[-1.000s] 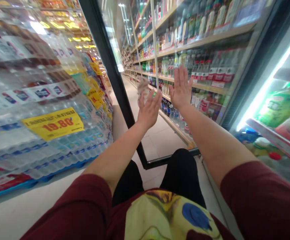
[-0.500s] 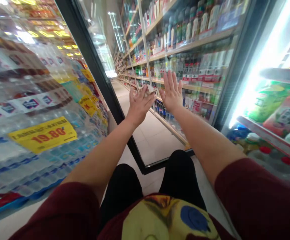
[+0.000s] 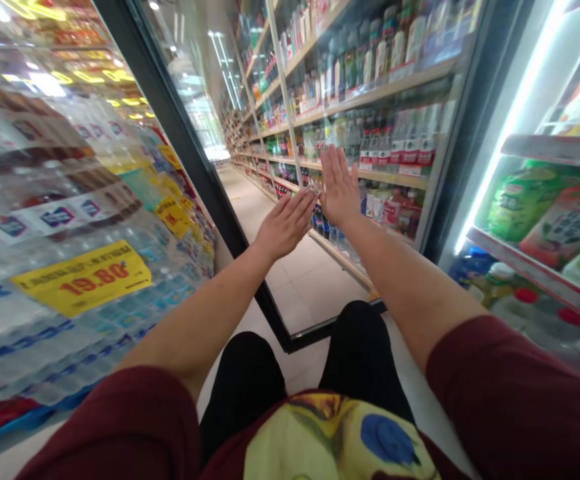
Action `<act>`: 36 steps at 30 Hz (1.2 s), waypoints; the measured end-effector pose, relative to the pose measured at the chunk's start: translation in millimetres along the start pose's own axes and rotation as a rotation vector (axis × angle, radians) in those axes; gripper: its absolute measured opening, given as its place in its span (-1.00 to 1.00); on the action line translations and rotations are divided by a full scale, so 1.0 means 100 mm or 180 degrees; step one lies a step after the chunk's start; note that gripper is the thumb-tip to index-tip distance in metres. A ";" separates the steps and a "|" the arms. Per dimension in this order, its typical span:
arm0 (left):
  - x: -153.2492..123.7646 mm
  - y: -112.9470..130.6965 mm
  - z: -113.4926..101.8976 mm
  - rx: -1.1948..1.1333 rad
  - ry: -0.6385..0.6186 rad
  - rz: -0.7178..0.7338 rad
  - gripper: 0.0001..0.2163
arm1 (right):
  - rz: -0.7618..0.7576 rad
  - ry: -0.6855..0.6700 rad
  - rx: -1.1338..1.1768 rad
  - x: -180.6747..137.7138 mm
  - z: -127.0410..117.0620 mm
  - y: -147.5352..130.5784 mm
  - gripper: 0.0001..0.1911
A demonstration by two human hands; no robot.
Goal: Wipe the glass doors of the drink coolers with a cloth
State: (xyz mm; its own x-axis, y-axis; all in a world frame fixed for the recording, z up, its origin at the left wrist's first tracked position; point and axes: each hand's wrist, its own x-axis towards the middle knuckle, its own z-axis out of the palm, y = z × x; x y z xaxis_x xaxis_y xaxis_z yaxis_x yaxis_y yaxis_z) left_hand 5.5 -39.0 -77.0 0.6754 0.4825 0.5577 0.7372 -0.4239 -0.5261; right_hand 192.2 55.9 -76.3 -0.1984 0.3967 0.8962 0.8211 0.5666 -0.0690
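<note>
A light strip (image 3: 513, 123) glares white at my right as bottle packs (image 3: 45, 180) blur at left.

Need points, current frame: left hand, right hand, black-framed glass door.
Left hand (image 3: 284, 228): head view, on the back of the hand.
Right hand (image 3: 341, 195): head view, on the back of the hand.
Glass door (image 3: 275, 113): head view, on the pane.
</note>
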 end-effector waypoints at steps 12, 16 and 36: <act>-0.09 -0.28 -0.05 -0.0098 0.0412 -0.0463 -0.48 | 0.0014 -0.0088 0.0137 0.02 0.04 0.02 -0.25; -0.02 -0.45 -0.10 0.0211 0.1009 -0.1180 -0.46 | 0.0037 -0.0199 0.0096 0.02 0.03 0.03 -0.26; -0.21 0.11 -0.05 -0.0080 0.0220 -0.0738 -0.42 | 0.0015 -0.0253 0.0103 -0.01 -0.03 0.06 -0.22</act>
State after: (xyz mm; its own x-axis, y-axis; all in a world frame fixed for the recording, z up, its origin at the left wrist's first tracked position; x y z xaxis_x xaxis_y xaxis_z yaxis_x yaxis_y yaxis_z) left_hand -0.5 -57.7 -91.4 0.4871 0.5158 0.7048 0.8723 -0.3273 -0.3633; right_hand 199.3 57.0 -76.0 -0.2376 0.4547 0.8584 0.8047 0.5871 -0.0883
